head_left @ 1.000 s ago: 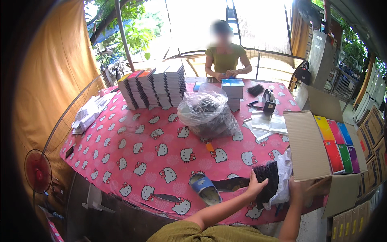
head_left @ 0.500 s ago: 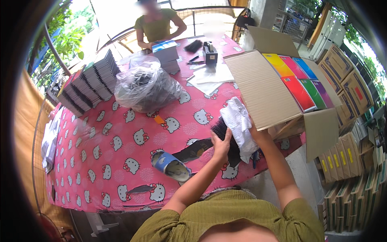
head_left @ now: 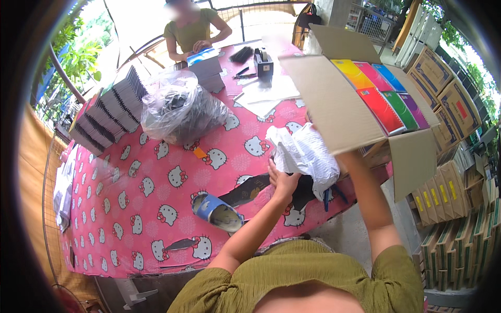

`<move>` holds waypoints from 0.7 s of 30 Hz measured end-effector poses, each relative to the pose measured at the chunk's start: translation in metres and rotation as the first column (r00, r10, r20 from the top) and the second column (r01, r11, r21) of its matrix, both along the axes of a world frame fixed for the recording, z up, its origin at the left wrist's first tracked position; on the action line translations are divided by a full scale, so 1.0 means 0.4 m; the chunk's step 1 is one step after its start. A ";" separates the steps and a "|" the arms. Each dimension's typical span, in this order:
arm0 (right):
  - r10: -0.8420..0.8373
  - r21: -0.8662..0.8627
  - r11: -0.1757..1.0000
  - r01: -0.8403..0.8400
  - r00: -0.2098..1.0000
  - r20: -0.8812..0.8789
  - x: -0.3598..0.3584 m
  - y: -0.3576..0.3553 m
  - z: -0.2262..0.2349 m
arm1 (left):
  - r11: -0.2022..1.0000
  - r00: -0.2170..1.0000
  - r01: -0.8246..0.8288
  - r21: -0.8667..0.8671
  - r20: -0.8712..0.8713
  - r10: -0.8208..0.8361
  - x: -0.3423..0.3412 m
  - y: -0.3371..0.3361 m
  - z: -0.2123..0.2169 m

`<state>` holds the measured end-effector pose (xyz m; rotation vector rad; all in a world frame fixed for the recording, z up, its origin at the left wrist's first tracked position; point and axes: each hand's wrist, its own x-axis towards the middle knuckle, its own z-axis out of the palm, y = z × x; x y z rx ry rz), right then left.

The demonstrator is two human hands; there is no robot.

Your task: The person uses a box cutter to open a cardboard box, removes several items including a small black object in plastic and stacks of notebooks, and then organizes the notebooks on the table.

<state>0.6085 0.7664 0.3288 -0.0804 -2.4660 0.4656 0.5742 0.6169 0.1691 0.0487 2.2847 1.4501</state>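
Note:
A crumpled white plastic bag (head_left: 308,151) lies near the table's right edge, beside the open carton. My left hand (head_left: 284,181) grips its lower left side, fingers on the far side and thumb toward me. The dark mesh-like thing under the bag is now mostly covered. My right forearm (head_left: 368,190) reaches up to the carton's near flap (head_left: 329,112), which hides that hand's fingers. A dark patch (head_left: 302,195) shows just below the bag, with a blue-handled tool (head_left: 327,198) to its right. Left of my left arm lies a blue slipper (head_left: 218,211).
The open carton holds bright notebooks (head_left: 381,109). A clear bag of black pieces (head_left: 180,112) and stacked notebooks (head_left: 112,109) stand at left. Farther back are a tape dispenser (head_left: 263,62), white sheets (head_left: 266,96) and a co-worker (head_left: 195,31) with notebooks. Closed cartons (head_left: 454,99) stand at right.
The white bag has spread left over the dark mesh-like thing. My left hand has shifted slightly left and down along it. My right hand has gone behind the carton flap.

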 end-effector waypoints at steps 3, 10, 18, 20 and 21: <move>-0.065 -0.003 0.998 0.065 0.998 0.012 -0.057 -0.090 -0.046 | 0.994 1.000 0.019 0.104 0.012 -0.020 0.005 -0.038 0.079; -0.081 0.064 0.996 0.066 0.954 0.288 -0.121 -0.119 -0.089 | 0.990 0.994 -0.058 0.126 0.095 0.046 0.010 -0.053 0.110; 0.014 0.608 0.793 -0.048 0.998 0.062 -0.179 -0.005 -0.077 | 0.979 0.996 -0.032 0.201 0.091 0.014 0.000 -0.058 0.140; 0.032 0.454 0.884 -0.112 0.983 0.180 -0.211 -0.109 -0.026 | 0.978 0.992 -0.038 0.206 0.127 0.012 0.001 -0.050 0.147; 0.039 0.359 0.923 -0.139 0.962 0.271 -0.219 -0.136 -0.018 | 0.979 0.988 -0.047 0.201 0.152 0.016 0.000 -0.045 0.161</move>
